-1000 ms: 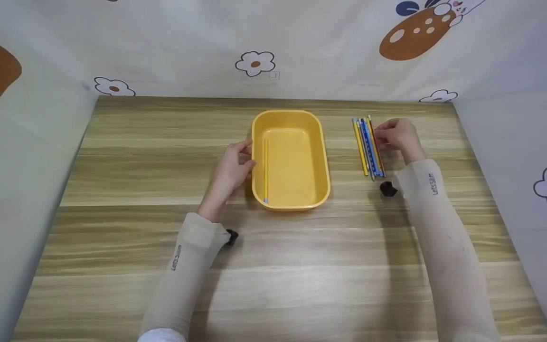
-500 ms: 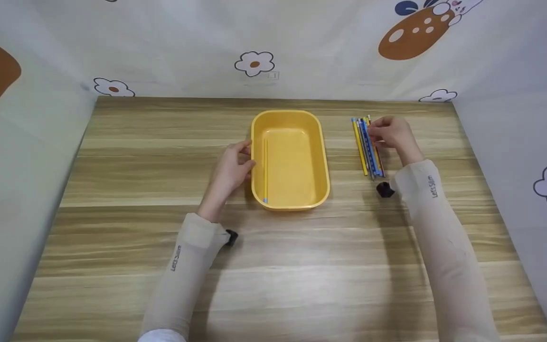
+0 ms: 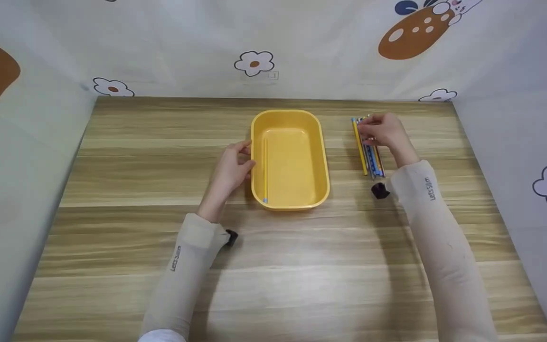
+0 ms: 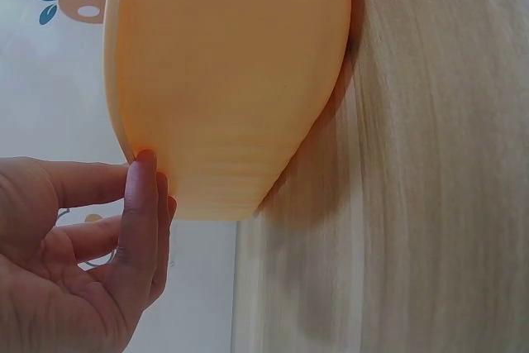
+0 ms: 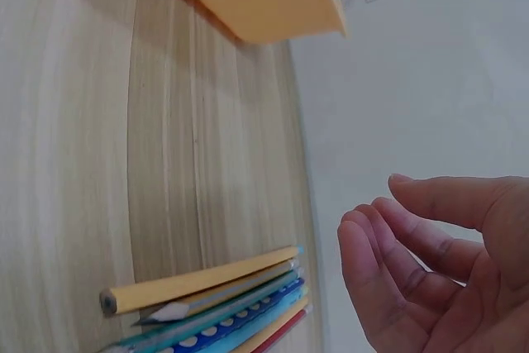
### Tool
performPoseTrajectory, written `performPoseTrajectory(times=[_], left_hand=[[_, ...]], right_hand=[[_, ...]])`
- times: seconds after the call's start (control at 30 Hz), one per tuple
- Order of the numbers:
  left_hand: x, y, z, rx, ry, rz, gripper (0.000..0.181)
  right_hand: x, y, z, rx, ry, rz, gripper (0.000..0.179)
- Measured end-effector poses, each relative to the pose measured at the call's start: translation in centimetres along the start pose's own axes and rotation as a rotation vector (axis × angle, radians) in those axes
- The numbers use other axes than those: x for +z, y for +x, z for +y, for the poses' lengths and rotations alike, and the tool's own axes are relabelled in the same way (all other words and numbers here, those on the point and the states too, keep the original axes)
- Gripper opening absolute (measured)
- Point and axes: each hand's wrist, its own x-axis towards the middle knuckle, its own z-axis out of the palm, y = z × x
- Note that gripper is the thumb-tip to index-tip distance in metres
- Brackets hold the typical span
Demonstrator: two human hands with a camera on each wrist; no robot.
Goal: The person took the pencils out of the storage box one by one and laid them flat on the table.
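A yellow plastic box [image 3: 325,164] stands on the wooden table, with one yellow pencil [image 3: 266,173] lying along its left side. My left hand [image 3: 230,167] is at the box's left rim; in the left wrist view its thumb and fingers pinch the edge. Several pencils lie side by side to the right of the box, the nearest to it a yellow pencil [image 3: 360,152] with a blue end. Over their far part hovers my right hand [image 3: 385,130], hiding some of them. Its fingers are loosely bent and hold nothing in the right wrist view.
A pale cloth wall [image 3: 183,57] printed with flowers rises behind the table, and similar walls flank it. Bare wooden table [image 3: 302,266] lies in front of the box. A small black wrist camera [image 3: 380,190] sits below the right hand.
My right hand has moved left, from beside the pencils' right edge to above them, toward the yellow pencil nearest the box. The left hand and the box stay in place.
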Motion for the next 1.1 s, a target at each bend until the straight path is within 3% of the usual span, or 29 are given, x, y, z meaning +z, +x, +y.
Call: performPoseTrajectory(times=[0.3, 0.53, 0.67, 1.1], left_hand=[[0.0, -0.1, 0.0, 0.016, 0.006, 0.009, 0.057], [0.1, -0.1, -0.2, 0.036, 0.047, 0.018, 0.056], [0.1, 0.0, -0.2, 0.018, 0.018, 0.009, 0.057], [0.2, -0.1, -0.2, -0.002, 0.019, 0.014, 0.058]], right_hand=[[1.5, -0.8, -1.4, -0.071, -0.001, -0.025, 0.032], [3.2, -1.2, -2.5, -0.102, 0.059, -0.066, 0.029], [4.3, -1.4, -3.3, -0.113, 0.089, -0.092, 0.027], [8.3, -1.8, -6.4, -0.178, 0.031, -0.165, 0.022]])
